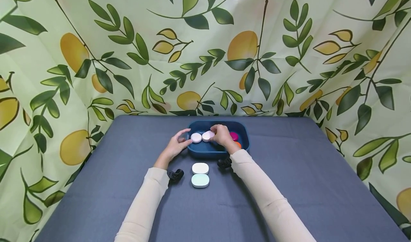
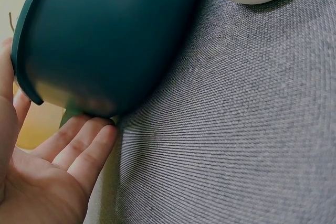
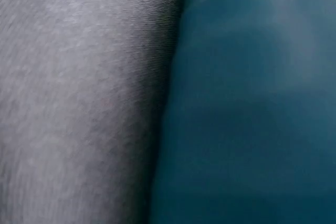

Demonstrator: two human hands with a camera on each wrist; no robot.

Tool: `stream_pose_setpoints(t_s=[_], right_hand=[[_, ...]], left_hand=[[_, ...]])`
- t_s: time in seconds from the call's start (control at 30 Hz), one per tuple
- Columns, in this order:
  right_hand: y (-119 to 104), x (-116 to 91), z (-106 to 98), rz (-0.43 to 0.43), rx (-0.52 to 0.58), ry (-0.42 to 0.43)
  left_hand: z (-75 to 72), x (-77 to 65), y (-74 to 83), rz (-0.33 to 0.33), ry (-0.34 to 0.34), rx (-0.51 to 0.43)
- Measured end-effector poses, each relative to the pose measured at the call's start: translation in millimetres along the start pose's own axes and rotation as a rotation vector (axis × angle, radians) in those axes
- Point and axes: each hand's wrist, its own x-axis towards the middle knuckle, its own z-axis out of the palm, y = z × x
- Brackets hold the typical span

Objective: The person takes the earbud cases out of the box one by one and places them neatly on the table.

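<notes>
A dark blue bin with rounded corners stands toward the back of the table. Inside it are a pale pink round piece, another pale pink piece, a magenta one and an orange one, partly hidden by the wrist. My right hand reaches into the bin and pinches the second pale pink piece. At the bin's left end is my left hand, its straight fingers touching the outer wall. Only cloth and the bin wall appear in the right wrist view.
In front of the bin lie two oval cases, one white and one pale mint, one behind the other. Grey cloth covers the table. A leaf-patterned curtain hangs behind and at both sides.
</notes>
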Motion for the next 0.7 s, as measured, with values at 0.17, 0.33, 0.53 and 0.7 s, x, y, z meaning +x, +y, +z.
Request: stream_pose_setpoints(t_s=[0.17,0.33,0.53,0.7], right_hand=[[-0.6,-1.6,-1.0,0.000,-0.021,0.007],[-1.0,-3.3,-1.5,-0.014,-0.034,-0.021],[-0.5,-5.8,-0.2,-0.063,-0.068,-0.049],[0.3,-6.9,-1.2,-0.059,-0.069,-0.026]], left_hand=[[-1.6,0.6,2.3,-0.014,-0.014,-0.017],[-1.7,-16.0,25.4,-0.015,-0.029,0.000],[-1.4,-5.4,8.7,-0.018,-0.015,-0.010],[0.4,0.1,-1.2,-0.003,0.002,-0.006]])
